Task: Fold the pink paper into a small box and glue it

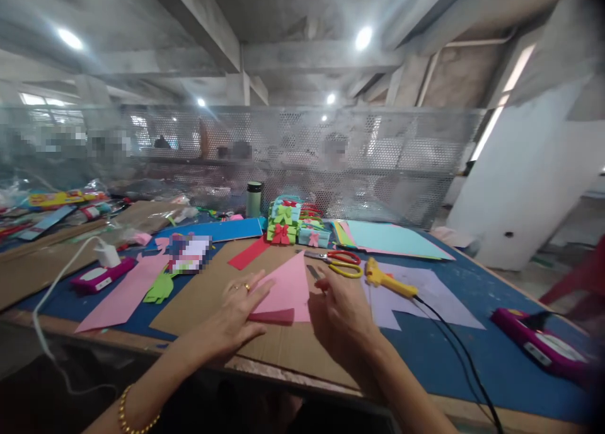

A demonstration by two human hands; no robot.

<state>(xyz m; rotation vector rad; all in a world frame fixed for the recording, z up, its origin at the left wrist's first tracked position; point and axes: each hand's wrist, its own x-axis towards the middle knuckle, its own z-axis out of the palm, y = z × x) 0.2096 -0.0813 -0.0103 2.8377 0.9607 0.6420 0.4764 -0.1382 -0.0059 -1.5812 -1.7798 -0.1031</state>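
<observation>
Along the tabletop's (439,358) near edge, my left hand (236,312) lies spread on a pink sheet (286,289); my right hand (347,305) grips a thin blade (312,271). Scissors (326,257) and a yellow glue gun (390,281) crowd it; bow-trimmed boxes (282,223) stand toward the far edge.

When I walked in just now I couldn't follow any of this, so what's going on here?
Someone's left hand is spread on the left side of a pink sheet, which lies on brown cardboard. The right hand, beside the sheet's right edge, appears to hold a thin dark blade. Scissors lie just beyond that hand, and a yellow glue gun rests on purple paper to its right.
</observation>
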